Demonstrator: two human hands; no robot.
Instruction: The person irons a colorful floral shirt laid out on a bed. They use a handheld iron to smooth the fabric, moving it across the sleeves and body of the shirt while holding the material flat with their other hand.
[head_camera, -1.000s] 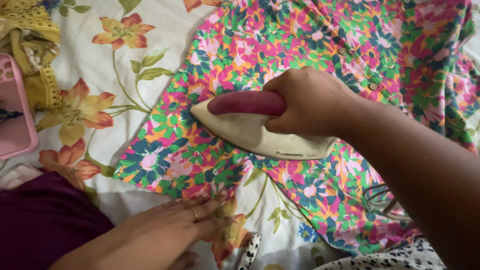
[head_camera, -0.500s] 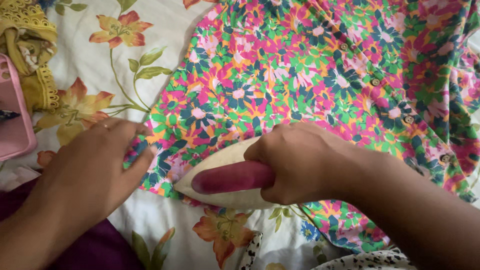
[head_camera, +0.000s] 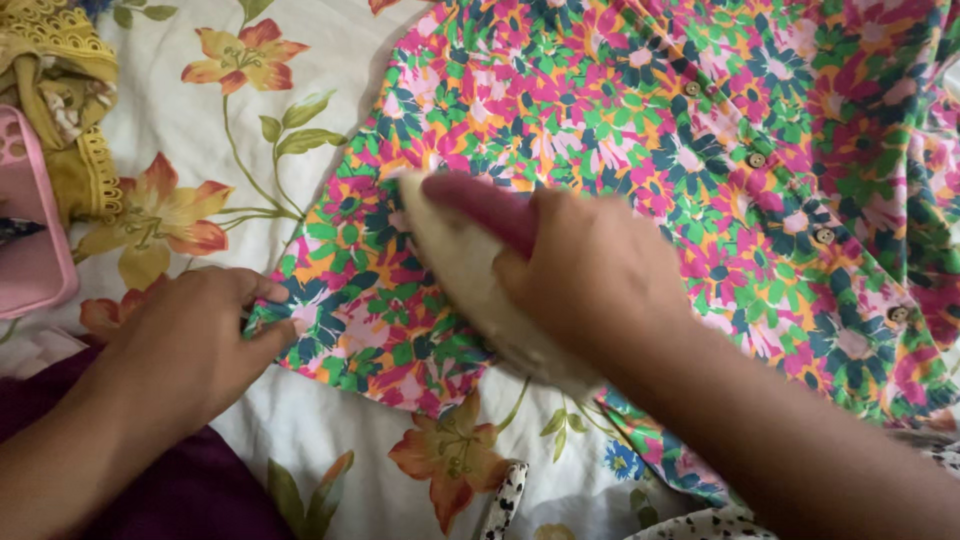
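Note:
A bright floral garment (head_camera: 620, 120) with a row of small buttons lies spread on a white flowered bedsheet (head_camera: 330, 60). My right hand (head_camera: 590, 270) grips the dark pink handle of a cream clothes iron (head_camera: 465, 260), which rests on the garment's lower part with its tip toward the upper left. My left hand (head_camera: 190, 350) pinches the garment's lower left corner and holds it against the sheet.
A yellow lace-edged cloth (head_camera: 60, 90) and a pink plastic object (head_camera: 30, 230) lie at the left edge. Dark maroon fabric (head_camera: 200, 500) covers the bottom left. A black-and-white spotted cloth (head_camera: 500, 505) shows at the bottom edge.
The iron slid from the garment's bottom hem up and turned its tip to the upper left. My left hand dropped slightly and closed on the garment's corner.

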